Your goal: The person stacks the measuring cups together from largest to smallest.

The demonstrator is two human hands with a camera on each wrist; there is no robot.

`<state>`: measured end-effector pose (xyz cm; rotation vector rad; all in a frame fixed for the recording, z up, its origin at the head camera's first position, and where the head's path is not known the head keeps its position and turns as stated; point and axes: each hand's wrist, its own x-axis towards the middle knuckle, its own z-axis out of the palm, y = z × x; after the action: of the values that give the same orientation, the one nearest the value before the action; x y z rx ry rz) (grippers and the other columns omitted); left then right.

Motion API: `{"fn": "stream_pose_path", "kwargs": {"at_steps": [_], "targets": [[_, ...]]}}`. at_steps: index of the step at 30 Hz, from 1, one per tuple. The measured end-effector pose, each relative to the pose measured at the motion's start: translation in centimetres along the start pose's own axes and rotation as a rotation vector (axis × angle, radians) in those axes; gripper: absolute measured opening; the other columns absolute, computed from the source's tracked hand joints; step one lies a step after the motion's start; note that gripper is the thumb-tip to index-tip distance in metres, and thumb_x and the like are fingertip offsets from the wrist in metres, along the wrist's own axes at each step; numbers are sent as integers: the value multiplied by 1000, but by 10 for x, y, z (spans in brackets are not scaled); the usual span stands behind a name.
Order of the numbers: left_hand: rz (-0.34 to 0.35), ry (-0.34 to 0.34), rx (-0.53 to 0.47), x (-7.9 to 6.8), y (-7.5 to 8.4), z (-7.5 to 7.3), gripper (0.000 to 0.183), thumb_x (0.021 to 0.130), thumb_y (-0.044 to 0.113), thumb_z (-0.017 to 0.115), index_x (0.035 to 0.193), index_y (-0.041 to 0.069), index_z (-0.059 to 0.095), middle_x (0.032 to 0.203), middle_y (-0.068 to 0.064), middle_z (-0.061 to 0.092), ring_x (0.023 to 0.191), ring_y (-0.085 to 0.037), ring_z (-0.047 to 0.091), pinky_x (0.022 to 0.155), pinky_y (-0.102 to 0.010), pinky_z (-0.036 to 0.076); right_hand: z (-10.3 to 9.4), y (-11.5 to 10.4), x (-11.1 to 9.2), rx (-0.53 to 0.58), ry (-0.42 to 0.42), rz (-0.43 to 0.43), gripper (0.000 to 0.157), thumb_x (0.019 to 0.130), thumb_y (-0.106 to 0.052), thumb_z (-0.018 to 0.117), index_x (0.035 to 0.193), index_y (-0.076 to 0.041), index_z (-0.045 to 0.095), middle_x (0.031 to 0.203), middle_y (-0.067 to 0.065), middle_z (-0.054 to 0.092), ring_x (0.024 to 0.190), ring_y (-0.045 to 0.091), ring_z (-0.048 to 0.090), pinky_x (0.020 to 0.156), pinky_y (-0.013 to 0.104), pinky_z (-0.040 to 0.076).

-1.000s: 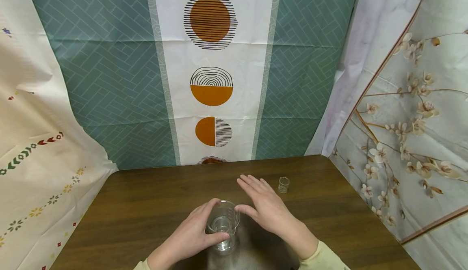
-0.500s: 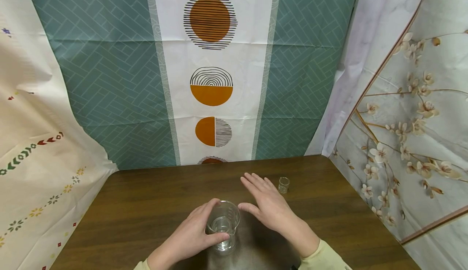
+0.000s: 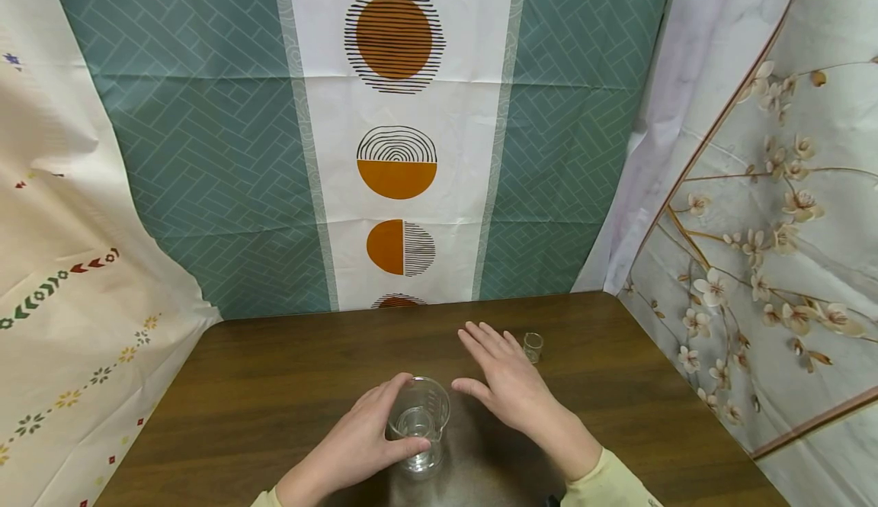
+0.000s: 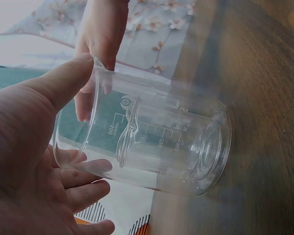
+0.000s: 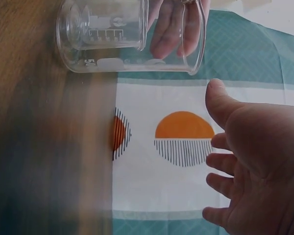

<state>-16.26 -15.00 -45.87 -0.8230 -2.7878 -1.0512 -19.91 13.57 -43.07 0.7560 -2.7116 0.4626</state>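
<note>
Left hand [image 3: 360, 446]: thumb [image 4: 68, 81] across the near side of the rim, tip beside the spout; fingers [image 4: 88, 194] curved around the left and far sides of the large beaker [image 3: 440, 406] in a light hold. Firmness of contact: impossible to tell. Right hand [image 3: 509, 385]: fingers nearly straight, slightly parted, nothing in grasp; thumb near the right side of the rim, apart from the glass.

Large beaker: upright at the near middle of the table [image 3: 274, 385], between the two hands. Clear wall with a printed scale; inside, a smaller inner beaker [image 4: 157, 159], also upright, toward the base.

Probable handling: stiff, fragile, moderate in weight, smooth and likely slippery, with a possible slide or knock of the inner beaker on tilting. Best hold, by judgement: around the middle of the wall, thumb opposite fingers, below the more delicate rim and spout. For the inner beaker: a fingertip pinch at its own rim, from above, with little room between the walls.

Farther out: a small beaker [image 3: 533, 347] at the far right of the table, beyond the right hand; probably light and easily tipped, best pinched at the sides. Behind the far edge: a patterned cloth [image 3: 192, 149].
</note>
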Motion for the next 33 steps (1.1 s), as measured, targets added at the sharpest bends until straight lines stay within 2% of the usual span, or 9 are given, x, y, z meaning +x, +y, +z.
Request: {"fn": "stream_pose_path", "kwargs": {"at_steps": [15, 33], "targets": [[-5, -7, -12, 0, 0, -1, 87, 91, 53, 89, 157, 13, 50, 152, -6, 62, 140, -33, 56, 110, -63, 49, 2, 13, 1, -9, -8, 52, 82, 103, -50, 76, 166, -7, 48, 174, 16, 41, 163, 39, 31, 130, 64, 22], [-7, 2, -6, 0, 0, 0, 91, 91, 57, 89, 158, 10, 49, 153, -7, 61, 141, -35, 56, 111, -64, 48, 5, 33, 2, -18, -30, 106, 83, 102, -49, 77, 166, -5, 47, 173, 18, 41, 163, 41, 31, 130, 65, 22]]}}
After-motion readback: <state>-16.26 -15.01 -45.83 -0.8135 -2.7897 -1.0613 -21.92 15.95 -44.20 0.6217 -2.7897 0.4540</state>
